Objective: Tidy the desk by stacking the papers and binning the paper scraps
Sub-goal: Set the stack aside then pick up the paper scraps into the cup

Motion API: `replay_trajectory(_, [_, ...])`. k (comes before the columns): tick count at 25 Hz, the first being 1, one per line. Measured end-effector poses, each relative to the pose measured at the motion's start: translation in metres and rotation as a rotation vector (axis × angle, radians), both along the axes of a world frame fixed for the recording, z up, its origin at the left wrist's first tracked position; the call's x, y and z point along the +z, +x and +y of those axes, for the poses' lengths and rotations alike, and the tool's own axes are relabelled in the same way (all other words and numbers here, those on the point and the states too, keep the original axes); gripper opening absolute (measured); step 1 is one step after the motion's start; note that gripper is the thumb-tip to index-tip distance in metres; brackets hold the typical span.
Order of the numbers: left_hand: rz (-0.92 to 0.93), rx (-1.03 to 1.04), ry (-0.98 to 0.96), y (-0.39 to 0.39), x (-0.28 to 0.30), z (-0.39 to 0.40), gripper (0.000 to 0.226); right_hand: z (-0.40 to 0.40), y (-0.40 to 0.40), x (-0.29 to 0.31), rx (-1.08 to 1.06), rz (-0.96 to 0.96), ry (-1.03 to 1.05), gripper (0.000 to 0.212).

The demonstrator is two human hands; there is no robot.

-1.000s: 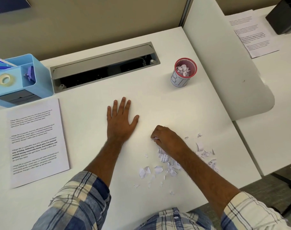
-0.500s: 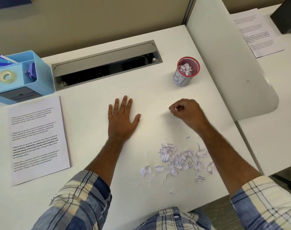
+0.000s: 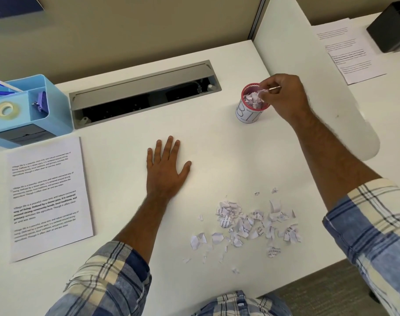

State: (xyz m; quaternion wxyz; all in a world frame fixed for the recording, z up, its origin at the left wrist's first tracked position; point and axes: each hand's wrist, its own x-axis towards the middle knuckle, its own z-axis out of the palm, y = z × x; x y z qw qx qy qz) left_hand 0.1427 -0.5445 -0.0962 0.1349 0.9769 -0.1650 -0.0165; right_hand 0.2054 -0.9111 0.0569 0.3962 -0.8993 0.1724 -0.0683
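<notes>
Right hand point(image 3: 283, 96) moved from desk up to red bin point(image 3: 249, 110) at 1 o'clock, fingers pinching small scrap over it. Left hand point(image 3: 166, 169) lay flat, open. Scraps point(image 3: 247, 222) at 5 o'clock. Best drop inside rim.

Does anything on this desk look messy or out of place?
Yes. Torn paper scraps lie scattered loose on the desk near its front edge, not in the small red-rimmed bin, which already looks heaped full. The printed papers lie neatly stacked at the left.
</notes>
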Motion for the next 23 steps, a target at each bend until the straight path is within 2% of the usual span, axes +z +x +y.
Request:
replay_trajectory(2, [-0.005,0.002,-0.001,0.000,0.000,-0.001,0.072,-0.002,0.003,-0.003,0.002,0.026,-0.043,0.022])
replay_trajectory(6, [-0.003,0.003,-0.001,0.000,0.000,-0.001,0.072,0.002,-0.001,-0.007,-0.014,-0.075,-0.092,0.024])
replay_trajectory(9, [-0.004,0.003,-0.004,0.001,0.001,-0.001,0.072,0.005,-0.007,-0.007,-0.110,-0.120,-0.025,0.017])
replay_trajectory(14, [-0.012,0.000,-0.001,0.000,0.000,0.000,0.073,0.016,-0.039,-0.016,-0.130,-0.169,0.075,0.016])
replay_trajectory(23, [0.004,0.002,0.002,0.000,0.002,0.000,0.073,0.024,-0.146,-0.070,-0.010,0.183,0.144,0.021])
